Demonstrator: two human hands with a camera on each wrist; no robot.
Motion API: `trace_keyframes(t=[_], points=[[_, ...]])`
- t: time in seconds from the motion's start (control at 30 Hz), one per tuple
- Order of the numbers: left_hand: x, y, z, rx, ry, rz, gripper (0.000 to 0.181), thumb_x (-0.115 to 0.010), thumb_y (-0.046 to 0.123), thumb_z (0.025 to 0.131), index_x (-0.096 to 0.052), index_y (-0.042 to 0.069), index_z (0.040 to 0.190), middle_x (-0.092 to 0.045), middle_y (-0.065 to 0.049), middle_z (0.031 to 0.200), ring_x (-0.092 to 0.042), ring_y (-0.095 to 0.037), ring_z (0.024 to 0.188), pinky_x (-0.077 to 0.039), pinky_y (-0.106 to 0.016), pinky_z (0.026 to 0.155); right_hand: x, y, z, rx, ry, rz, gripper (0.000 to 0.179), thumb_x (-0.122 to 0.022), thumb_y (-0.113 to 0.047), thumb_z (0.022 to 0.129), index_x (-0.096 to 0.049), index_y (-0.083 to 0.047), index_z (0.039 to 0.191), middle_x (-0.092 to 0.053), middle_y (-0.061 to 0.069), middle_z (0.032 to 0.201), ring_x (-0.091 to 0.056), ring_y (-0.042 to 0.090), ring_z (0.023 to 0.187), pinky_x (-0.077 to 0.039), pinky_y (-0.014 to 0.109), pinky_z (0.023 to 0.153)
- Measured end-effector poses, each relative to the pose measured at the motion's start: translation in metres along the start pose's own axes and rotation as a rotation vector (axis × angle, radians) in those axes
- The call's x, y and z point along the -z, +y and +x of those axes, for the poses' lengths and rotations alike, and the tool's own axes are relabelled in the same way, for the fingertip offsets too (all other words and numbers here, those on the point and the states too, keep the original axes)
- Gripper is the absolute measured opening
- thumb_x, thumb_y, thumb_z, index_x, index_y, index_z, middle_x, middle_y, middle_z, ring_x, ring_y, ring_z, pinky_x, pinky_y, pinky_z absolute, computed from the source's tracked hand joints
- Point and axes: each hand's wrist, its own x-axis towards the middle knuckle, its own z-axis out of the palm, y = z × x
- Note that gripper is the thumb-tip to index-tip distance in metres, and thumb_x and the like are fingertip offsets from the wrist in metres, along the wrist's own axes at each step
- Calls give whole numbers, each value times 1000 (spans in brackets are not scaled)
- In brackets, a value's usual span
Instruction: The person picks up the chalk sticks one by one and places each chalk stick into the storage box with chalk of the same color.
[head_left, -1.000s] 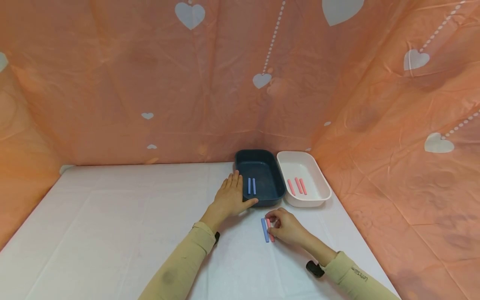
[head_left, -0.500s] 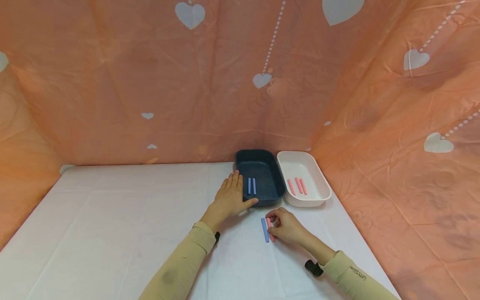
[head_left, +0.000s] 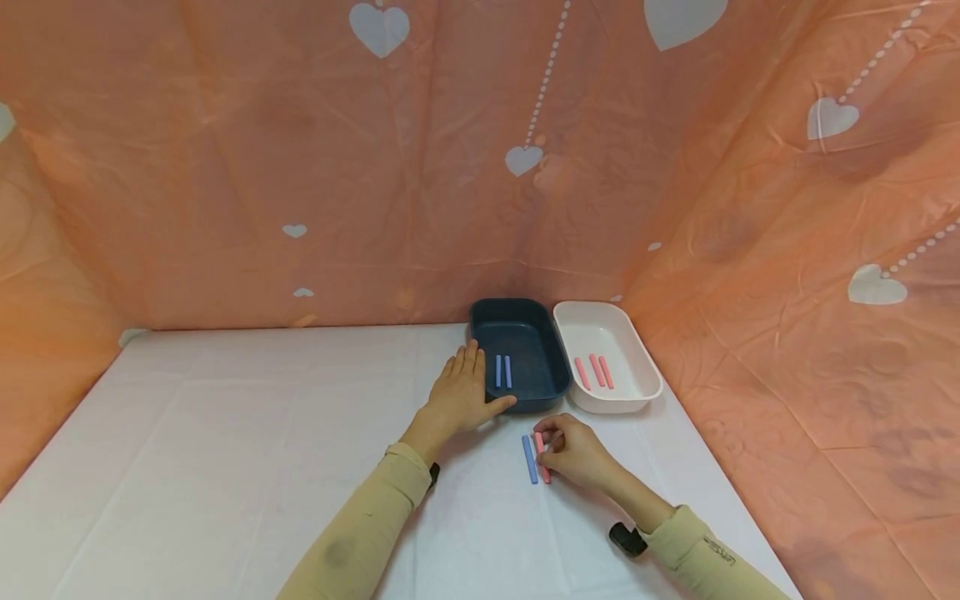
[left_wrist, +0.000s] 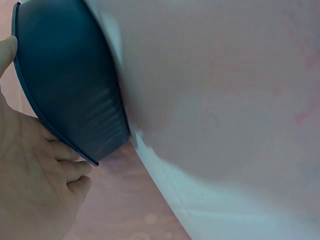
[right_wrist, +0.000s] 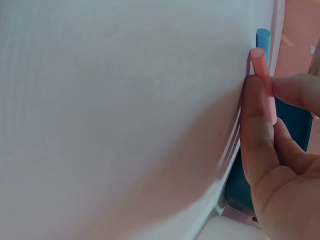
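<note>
Pink cylindrical chalk-like stick (head_left: 539, 442) pinched by the right hand (head_left: 576, 454), lower centre, the straight-fingered left hand (head_left: 459, 398) likely steadies the navy rectangular tray (head_left: 536, 375).

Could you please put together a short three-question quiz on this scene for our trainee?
1. Multiple choice: what colour is the stick that the right hand pinches?
A) Blue
B) Pink
C) White

2. Count: how many sticks lie in the white tray?

3. True or false: the left hand is touching the white tray.

Key:
1. B, pink.
2. Three.
3. False; it touches the dark blue tray.
</note>
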Motion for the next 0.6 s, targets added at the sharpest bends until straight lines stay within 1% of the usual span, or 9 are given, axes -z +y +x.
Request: trace_keyframes(t=[0.17, 0.37, 0.6], points=[[1, 0, -1, -2, 3, -4, 108, -52, 72, 97, -19, -6, 162, -9, -22, 172, -13, -38, 159, -13, -47, 129, 1, 1, -2, 10, 22, 25, 37, -76, 6, 76, -68, 2, 113, -64, 6, 94, -60, 11, 72, -51, 23, 61], [1, 1, -2, -1, -3, -7, 108, -52, 73, 96, -19, -7, 162, -9, -22, 172, -13, -38, 159, -13, -47, 129, 1, 2, -5, 32, 35, 58, 39, -72, 9, 76, -67, 3, 114, -66, 8, 99, -61, 10, 75, -52, 23, 61], [1, 1, -1, 4, -11, -6, 108, -51, 73, 97, -17, -6, 163, -7, -21, 173, -12, -37, 159, -13, -47, 129, 4, -3, -7, 50, 52, 148, 40, -69, 12, 78, -67, 4, 117, -66, 13, 104, -61, 11, 73, -52, 22, 58]])
